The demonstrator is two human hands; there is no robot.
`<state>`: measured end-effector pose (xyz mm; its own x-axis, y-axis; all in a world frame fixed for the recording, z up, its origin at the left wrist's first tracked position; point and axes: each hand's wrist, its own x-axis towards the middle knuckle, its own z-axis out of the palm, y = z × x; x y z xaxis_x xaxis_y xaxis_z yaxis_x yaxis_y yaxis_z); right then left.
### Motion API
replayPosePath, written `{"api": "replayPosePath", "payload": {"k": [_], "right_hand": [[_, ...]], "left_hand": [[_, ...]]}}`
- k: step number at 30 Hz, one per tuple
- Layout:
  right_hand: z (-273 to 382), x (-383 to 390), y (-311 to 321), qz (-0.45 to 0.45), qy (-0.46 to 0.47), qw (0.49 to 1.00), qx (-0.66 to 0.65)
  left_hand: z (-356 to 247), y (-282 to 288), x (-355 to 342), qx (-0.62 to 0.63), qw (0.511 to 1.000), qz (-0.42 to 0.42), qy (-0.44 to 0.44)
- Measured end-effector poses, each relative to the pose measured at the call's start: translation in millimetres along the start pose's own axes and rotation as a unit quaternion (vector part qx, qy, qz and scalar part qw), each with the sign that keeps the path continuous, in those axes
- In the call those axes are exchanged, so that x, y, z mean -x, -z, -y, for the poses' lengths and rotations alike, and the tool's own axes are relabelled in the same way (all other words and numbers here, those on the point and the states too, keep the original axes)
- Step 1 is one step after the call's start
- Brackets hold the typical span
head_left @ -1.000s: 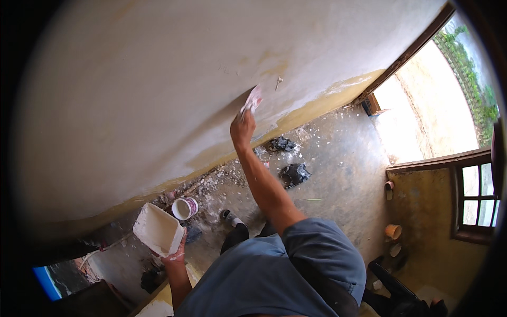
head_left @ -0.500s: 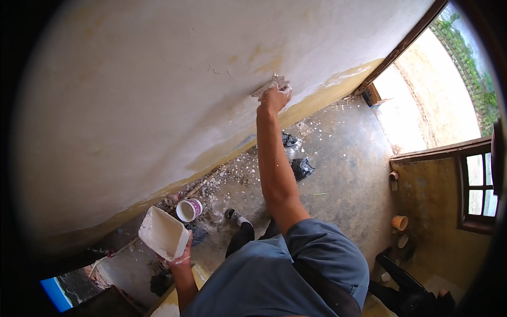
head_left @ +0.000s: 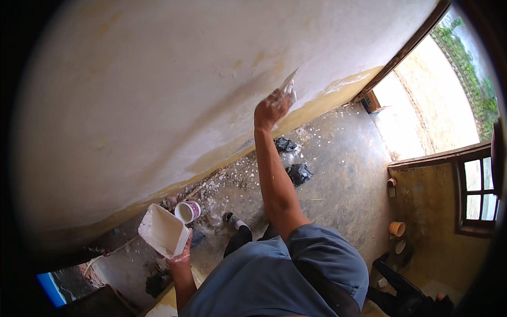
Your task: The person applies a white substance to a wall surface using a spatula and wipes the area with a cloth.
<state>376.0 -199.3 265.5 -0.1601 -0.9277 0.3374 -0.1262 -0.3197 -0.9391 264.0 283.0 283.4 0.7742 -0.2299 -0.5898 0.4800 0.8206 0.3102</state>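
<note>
My right hand [head_left: 275, 107], smeared with white, is closed around a putty knife [head_left: 289, 82] whose thin blade points up and to the right. The blade stands at or just off the wall [head_left: 174, 79]; I cannot tell whether it touches. White coating covers most of that wall, with yellowish patches showing through. At lower left my left hand [head_left: 183, 254] grips a squarish white tub [head_left: 163, 230] by its side and base. The tub tilts with its mouth toward me, and whitish paste coats its inside.
A white bucket [head_left: 188, 212] stands on the floor by the wall's foot, among scattered white flakes. Black plastic bags [head_left: 299, 174] lie on the concrete floor [head_left: 343, 158]. An orange pot [head_left: 397, 228] sits by the right wall, and a bright doorway [head_left: 417, 100] opens at upper right.
My right hand has drawn slightly down toward me and turned, so the blade that lay flat along the wall now points up. The left hand and tub have hardly moved.
</note>
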Motion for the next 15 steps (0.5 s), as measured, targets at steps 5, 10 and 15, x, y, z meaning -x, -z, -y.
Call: {"api": "replayPosePath", "payload": {"k": [5,10,15], "right_hand": [[-49,60,16,0.255,0.234,0.938,-0.023],[-72,26,28,0.116,-0.242,0.923,-0.276],[-24,-55,-3,0.070,-0.371,0.856,-0.352]], "left_hand": [[-1,9,2,-0.045,0.998,0.045,-0.005],[-1,10,6,-0.054,0.997,0.057,-0.004],[0,10,5,-0.053,0.997,0.065,-0.005]]}}
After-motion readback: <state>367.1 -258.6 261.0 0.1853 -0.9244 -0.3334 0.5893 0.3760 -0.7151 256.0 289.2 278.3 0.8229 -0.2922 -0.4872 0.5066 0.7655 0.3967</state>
